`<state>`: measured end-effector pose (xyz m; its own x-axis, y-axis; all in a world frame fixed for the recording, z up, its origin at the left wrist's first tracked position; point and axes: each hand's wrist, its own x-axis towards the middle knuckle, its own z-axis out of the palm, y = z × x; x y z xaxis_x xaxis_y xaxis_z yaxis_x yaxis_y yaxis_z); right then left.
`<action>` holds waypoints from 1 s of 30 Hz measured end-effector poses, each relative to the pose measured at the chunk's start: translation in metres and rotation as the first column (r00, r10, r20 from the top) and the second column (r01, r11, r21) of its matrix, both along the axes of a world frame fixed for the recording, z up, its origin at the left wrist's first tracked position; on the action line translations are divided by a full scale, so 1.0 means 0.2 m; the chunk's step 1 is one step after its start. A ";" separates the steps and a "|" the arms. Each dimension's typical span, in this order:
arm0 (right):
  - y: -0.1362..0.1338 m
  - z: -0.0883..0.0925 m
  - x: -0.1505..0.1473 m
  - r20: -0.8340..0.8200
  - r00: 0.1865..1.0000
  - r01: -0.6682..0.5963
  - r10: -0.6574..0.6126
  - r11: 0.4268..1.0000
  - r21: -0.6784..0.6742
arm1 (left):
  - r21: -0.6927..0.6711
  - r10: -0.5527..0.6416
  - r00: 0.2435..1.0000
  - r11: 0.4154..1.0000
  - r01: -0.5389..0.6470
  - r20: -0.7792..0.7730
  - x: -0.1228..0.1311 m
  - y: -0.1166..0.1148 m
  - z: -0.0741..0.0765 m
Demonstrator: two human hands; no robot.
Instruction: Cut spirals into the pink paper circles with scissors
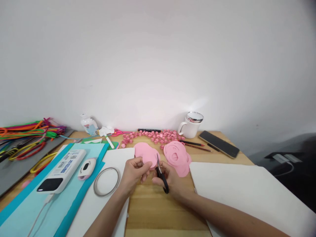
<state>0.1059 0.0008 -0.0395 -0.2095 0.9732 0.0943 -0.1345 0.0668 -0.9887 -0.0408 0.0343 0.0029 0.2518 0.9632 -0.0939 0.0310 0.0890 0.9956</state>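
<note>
While the left hand [134, 169] is pinching a pink paper disc [149, 158] between thumb and fingers, the right hand [170, 179] is curling around the black handles of the scissors [162, 177]; so the head view is showing it. The blades are pointing away from the person and are meeting the right edge of the disc, which is lying just beyond the left fingertips; how far the blades are opening, I cannot tell. Both hands are working close together above the wooden table [160, 214].

Right behind the held disc, more pink paper [140, 148] is lying. Just beyond the right hand, a pile of pink paper pieces [181, 166] is spreading. Farther ahead of both hands, many small pink rolls [160, 135] are lying scattered.

Ahead and to the right of the right hand, a white mug [191, 127] is standing and a dark phone [219, 144] is lying; nearer to this hand, a white board [242, 187] is resting. Beside the left hand, on its left, a grey ring [95, 187] is lying on a white sheet [90, 215]. Farther left, a white device with a dark screen [61, 171] is resting on blue sheets [85, 194].
</note>
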 end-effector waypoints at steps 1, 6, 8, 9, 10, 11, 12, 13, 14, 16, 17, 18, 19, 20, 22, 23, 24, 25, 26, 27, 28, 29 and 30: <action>0.00 0.00 0.00 0.008 1.000 0.004 -0.004 1.000 0.000 | 0.002 0.004 1.000 1.000 -0.004 0.003 0.00 0.00 0.00; 0.00 -0.01 0.00 0.030 0.999 0.021 -0.020 1.000 -0.021 | -0.002 0.002 1.000 1.000 -0.002 0.011 0.01 0.00 0.01; -0.01 -0.01 0.00 0.024 1.000 0.018 -0.017 0.999 -0.031 | 0.000 -0.001 1.000 1.000 0.001 0.009 0.01 0.00 0.01; -0.01 -0.01 0.00 0.021 1.000 0.016 -0.015 0.999 -0.038 | 0.003 0.000 1.000 1.000 0.000 0.011 0.01 0.00 0.02; -0.01 -0.01 0.00 0.019 1.000 0.017 -0.017 0.999 -0.045 | 0.006 0.003 1.000 1.000 -0.003 0.012 0.01 0.00 0.02; -0.01 -0.01 0.00 0.021 1.000 0.018 -0.017 0.998 -0.054 | 0.008 0.006 1.000 1.000 -0.006 0.011 0.01 0.00 0.02; -0.01 -0.01 0.00 0.026 0.999 0.021 -0.020 0.998 -0.065 | 0.008 0.011 1.000 1.000 -0.011 0.011 0.00 0.00 0.01; -0.01 -0.01 0.00 0.032 0.999 0.024 -0.022 0.997 -0.076 | 0.004 0.014 1.000 1.000 -0.014 0.009 0.00 0.00 0.01; -0.01 -0.01 0.00 0.033 0.999 0.023 -0.021 0.996 -0.084 | 0.002 0.016 1.000 1.000 -0.016 0.009 0.00 0.00 0.01; -0.01 -0.01 0.00 0.022 1.000 0.017 -0.015 0.996 -0.088 | 0.001 0.018 1.000 1.000 -0.018 0.010 0.00 0.00 -0.01; -0.01 -0.01 0.00 0.014 1.000 0.013 -0.012 0.996 -0.088 | 0.005 0.017 1.000 1.000 -0.017 0.013 0.00 0.00 -0.01; -0.01 -0.02 0.00 0.009 1.000 0.012 -0.012 0.996 -0.088 | 0.009 0.011 1.000 1.000 -0.011 0.023 0.00 0.00 -0.01; -0.02 -0.02 -0.01 0.009 1.000 0.015 -0.014 0.996 -0.089 | 0.011 0.004 0.999 1.000 -0.005 0.039 0.00 0.00 -0.01; -0.02 -0.02 -0.01 0.012 1.000 0.021 -0.020 0.996 -0.090 | 0.011 0.000 0.998 1.000 0.000 0.060 0.00 0.00 0.00; -0.02 -0.02 -0.01 0.022 0.999 0.032 -0.030 0.996 -0.089 | 0.000 -0.003 0.996 1.000 0.003 0.091 0.00 0.00 0.00; -0.02 -0.02 -0.02 0.023 0.999 0.036 -0.034 0.996 -0.086 | -0.005 0.003 0.996 1.000 -0.002 0.092 0.00 0.00 0.00; -0.02 -0.02 -0.02 0.022 0.999 0.036 -0.034 0.996 -0.084 | -0.005 0.007 0.997 1.000 -0.006 0.082 0.00 0.00 0.00; -0.02 -0.02 -0.02 0.019 0.999 0.032 -0.031 0.996 -0.083 | -0.003 0.008 0.998 1.000 -0.008 0.064 0.00 0.00 0.00; -0.02 -0.02 -0.03 0.015 1.000 0.025 -0.023 0.996 -0.086 | 0.003 0.008 0.999 1.000 -0.008 0.044 0.00 0.00 0.00; -0.03 -0.02 -0.03 0.013 1.000 0.018 -0.017 0.996 -0.089 | 0.011 0.010 1.000 1.000 -0.010 0.026 0.00 0.00 -0.01; -0.03 -0.02 -0.03 0.012 1.000 0.010 -0.009 0.996 -0.092 | 0.021 0.016 1.000 1.000 -0.016 0.012 0.00 0.00 -0.01; -0.03 -0.02 -0.03 0.011 1.000 0.001 0.000 0.995 -0.096 | 0.031 0.025 1.000 0.999 -0.025 0.001 0.00 0.00 -0.01; -0.03 -0.01 -0.03 0.007 1.000 -0.006 0.007 0.995 -0.097 | 0.040 0.036 0.999 0.999 -0.036 -0.008 0.00 0.00 -0.01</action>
<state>0.1008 -0.0046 -0.0418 -0.2165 0.9763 -0.0022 -0.1272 -0.0305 -0.9914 -0.0405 0.0341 0.0005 0.2165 0.9746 -0.0571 0.0373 0.0501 0.9980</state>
